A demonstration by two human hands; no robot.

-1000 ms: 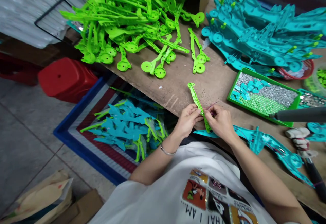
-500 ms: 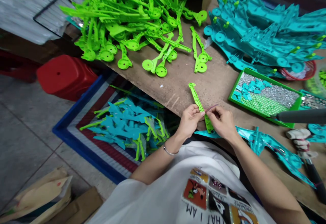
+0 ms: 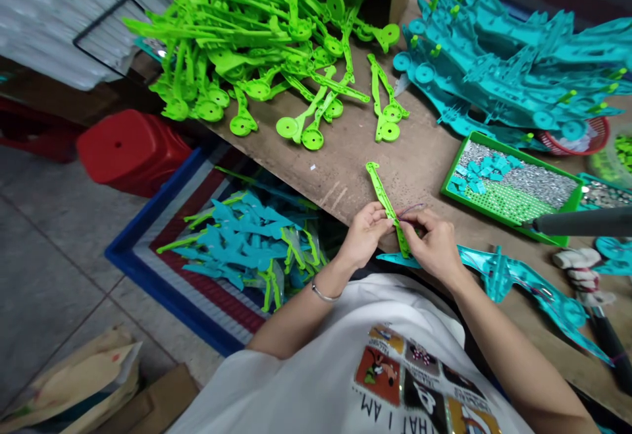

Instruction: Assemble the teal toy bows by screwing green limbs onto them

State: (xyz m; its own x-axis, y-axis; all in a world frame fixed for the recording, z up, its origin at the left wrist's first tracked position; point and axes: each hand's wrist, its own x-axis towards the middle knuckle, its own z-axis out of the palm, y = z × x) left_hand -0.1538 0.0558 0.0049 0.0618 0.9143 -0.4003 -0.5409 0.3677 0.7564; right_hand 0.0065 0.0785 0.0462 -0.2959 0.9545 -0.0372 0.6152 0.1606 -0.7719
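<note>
A long, narrow green plastic part (image 3: 379,187) slants over the table edge, with my left hand (image 3: 366,233) closed on its middle. Against the same part, my right hand (image 3: 432,240) pinches a thin dark cord (image 3: 413,207), which loops up above the fingers. The cord's lower end is hidden by the fingertips. Below the green part lies a curved teal plastic part (image 3: 498,272), stretching to the right along the table's front edge and partly covered by my right hand and wrist.
Green parts (image 3: 247,32) are heaped at the back left, teal parts (image 3: 513,65) at the back right. A green tray (image 3: 513,223) holds small metal pieces and teal bits. Below left, a blue-edged container (image 3: 162,309) holds finished-looking pieces beside a red stool (image 3: 131,151). A dark rod (image 3: 582,224) juts in from the right.
My right fingertips have pressed in closer to the green part, and the cord now bends into a loop above them. My left hand keeps its hold.
</note>
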